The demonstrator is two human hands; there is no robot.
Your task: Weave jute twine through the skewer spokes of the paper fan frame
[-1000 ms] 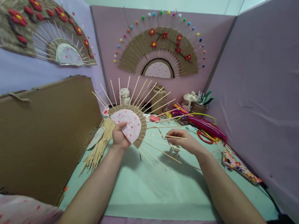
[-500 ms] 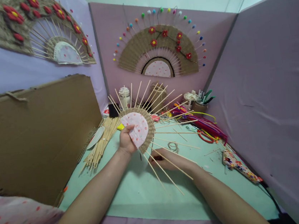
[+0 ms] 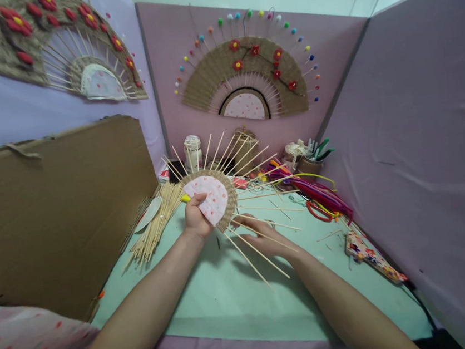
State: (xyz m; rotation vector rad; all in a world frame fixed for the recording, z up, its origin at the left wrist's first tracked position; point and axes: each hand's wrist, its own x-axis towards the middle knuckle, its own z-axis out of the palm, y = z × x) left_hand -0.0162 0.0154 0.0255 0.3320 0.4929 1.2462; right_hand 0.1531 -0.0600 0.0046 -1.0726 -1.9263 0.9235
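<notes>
My left hand [image 3: 196, 219]: thumb over the spotted face of a half-round stick fan [image 3: 213, 194], woven rim [image 3: 231, 194]; my right hand [image 3: 263, 238]: fingers bent, just beside the fan's lower edge, behind its sticks, grip unclear; left of my left hand: stick bundle [image 3: 156, 225], cardboard panel [image 3: 60, 211]; beyond both hands: lidded jar [image 3: 193, 152], flowered wall fan [image 3: 222, 66]; right of my right hand: purple-red bundle [image 3: 316, 192], flower-patterned tool [image 3: 374, 259]

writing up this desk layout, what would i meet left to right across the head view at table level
Cardboard panel → bundle of sticks → left hand gripping the stick fan → right hand → red loop → floral-patterned tool
</notes>
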